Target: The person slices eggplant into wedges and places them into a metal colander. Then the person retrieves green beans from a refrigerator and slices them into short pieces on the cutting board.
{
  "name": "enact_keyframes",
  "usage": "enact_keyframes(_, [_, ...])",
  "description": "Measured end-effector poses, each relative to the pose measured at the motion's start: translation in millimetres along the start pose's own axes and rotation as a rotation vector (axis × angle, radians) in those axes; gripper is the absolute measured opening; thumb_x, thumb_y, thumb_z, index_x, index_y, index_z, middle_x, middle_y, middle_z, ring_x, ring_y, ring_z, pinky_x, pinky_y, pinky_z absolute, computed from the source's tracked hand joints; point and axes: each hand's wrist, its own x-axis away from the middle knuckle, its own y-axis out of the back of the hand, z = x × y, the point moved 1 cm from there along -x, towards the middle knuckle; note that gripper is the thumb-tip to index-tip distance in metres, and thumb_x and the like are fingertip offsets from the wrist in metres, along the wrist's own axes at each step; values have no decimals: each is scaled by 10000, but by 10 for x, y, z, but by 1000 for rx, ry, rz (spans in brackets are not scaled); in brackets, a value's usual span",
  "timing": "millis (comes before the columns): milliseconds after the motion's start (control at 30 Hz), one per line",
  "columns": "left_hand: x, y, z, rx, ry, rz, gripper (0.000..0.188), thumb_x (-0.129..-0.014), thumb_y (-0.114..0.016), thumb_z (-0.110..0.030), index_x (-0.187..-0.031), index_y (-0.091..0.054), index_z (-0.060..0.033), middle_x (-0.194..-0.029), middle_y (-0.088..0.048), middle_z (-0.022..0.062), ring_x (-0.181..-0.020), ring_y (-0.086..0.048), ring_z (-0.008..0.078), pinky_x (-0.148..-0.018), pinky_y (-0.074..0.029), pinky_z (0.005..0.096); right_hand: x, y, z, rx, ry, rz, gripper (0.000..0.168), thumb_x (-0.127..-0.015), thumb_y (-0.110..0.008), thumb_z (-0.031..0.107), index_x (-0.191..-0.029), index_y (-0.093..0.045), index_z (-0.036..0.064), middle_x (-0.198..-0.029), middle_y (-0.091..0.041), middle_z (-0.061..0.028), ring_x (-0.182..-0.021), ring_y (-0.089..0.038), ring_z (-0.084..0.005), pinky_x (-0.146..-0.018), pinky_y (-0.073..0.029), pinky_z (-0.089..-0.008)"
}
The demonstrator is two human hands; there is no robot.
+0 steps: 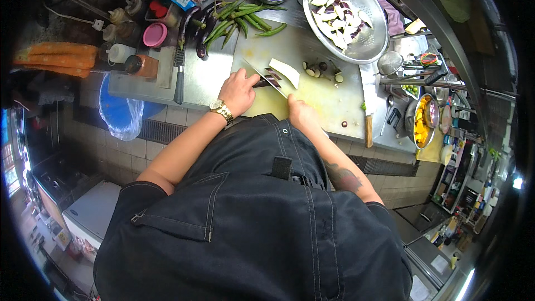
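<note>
My left hand [239,91] presses a purple eggplant piece [263,82] onto the cutting board [309,104], its fingertips beside the blade. In my right hand [301,113] is a kitchen knife [264,76], whose blade lies slantwise across the eggplant. Cut purple slices [273,74] rest just beyond the blade. A pale, lengthwise-cut eggplant half [286,72] lies cut face up to their right. Several trimmed eggplant stem ends [321,69] sit farther right on the board. At the back stands a steel colander [311,37] with cut eggplant pieces [340,19] in it.
Okra [238,16] and whole eggplants [205,23] lie at the back left. A black-handled knife [179,79] is on the left, and a wooden-handled knife [368,129] on the right. Farther right, a bowl [427,140] holds orange chunks. A blue bin [119,108] stands below the counter's left edge.
</note>
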Motion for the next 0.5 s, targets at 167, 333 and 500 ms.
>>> enact_keyframes(167, [14, -23, 37, 21, 28, -9, 282, -939, -716, -87, -1216, -714, -144, -1103, -625, 194, -1030, -688, 445, -888, -597, 575, -264, -22, 119, -62, 40, 5, 253, -1046, -563, 117, -1288, -566, 45, -1097, -788, -330, -1011, -796, -546, -876, -625, -646])
enact_keyframes(333, [39, -44, 61, 58, -3, -49, 247, -934, -725, -76, -1177, -714, -123, -1063, -628, 196, -1013, -684, 442, -878, -593, 573, 42, 173, 164, 14, 22, 41, 146, -1054, -539, 74, -1186, -580, 27, -1014, -783, -323, -946, -794, -541, -825, -629, -641])
enact_keyframes(500, [56, -8, 46, 98, -3, -84, 211, -942, -728, -76, -1149, -711, -111, -1036, -631, 186, -996, -688, 429, -868, -593, 566, -380, 4, 236, -108, 129, -73, 165, -1033, -569, 75, -1189, -590, 23, -996, -783, -329, -934, -794, -544, -819, -624, -643])
